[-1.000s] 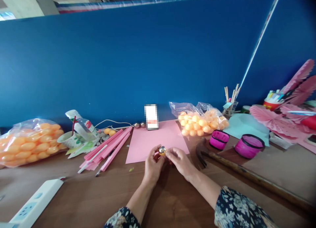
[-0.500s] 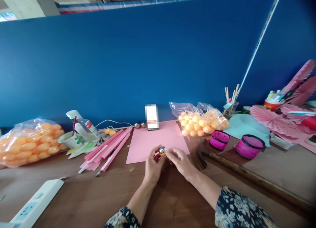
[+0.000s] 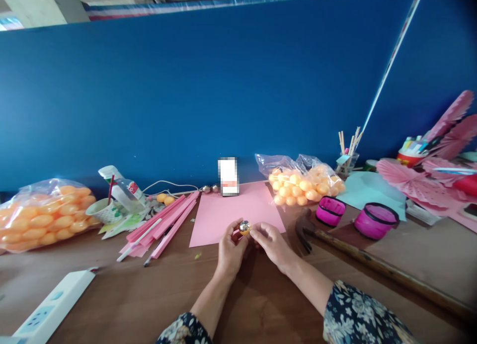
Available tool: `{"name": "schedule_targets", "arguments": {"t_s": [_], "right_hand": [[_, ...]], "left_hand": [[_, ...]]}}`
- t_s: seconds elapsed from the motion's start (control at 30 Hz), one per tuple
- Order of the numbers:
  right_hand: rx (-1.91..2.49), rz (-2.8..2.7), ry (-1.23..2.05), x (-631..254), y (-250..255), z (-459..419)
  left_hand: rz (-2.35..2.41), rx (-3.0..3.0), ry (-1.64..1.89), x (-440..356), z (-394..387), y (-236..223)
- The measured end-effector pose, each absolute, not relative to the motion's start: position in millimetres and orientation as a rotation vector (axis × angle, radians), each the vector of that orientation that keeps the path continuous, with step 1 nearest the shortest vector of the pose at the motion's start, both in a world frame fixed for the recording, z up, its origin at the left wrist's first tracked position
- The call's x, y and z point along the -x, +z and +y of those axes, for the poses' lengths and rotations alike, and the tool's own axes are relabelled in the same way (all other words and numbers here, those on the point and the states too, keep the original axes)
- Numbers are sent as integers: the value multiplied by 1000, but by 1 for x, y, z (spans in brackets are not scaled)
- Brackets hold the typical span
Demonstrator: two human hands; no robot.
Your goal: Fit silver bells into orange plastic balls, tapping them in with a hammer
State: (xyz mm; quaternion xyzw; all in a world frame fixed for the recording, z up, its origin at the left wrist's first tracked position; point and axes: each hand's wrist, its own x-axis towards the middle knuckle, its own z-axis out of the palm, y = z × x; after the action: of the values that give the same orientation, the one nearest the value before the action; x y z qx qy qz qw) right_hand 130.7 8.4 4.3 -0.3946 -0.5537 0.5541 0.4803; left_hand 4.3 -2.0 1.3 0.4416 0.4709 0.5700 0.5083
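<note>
At the sheet (image 3: 238, 207)'s near edge, the left hand (image 3: 229, 248) clamps the ball (image 3: 245, 227), round, no long axis; right hand (image 3: 274, 243) seemingly touches it, grip unclear

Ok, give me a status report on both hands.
Left hand holding shiny ball. Right hand at its side, grip unclear. Hammer to the right, apart from both hands.

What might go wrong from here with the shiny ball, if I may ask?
Held in the fingers of the left hand, with the right hand close alongside, the smooth shiny ball might slip and roll across the table.

The hammer lies near the right hand, so a sideways move could bump it.
</note>
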Motion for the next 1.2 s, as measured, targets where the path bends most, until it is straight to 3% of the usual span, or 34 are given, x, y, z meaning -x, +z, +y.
{"name": "schedule_targets", "arguments": {"t_s": [1.2], "right_hand": [[981, -1355, 1377, -132, 5, 8]], "left_hand": [[1125, -1059, 1381, -4, -1, 2]]}}
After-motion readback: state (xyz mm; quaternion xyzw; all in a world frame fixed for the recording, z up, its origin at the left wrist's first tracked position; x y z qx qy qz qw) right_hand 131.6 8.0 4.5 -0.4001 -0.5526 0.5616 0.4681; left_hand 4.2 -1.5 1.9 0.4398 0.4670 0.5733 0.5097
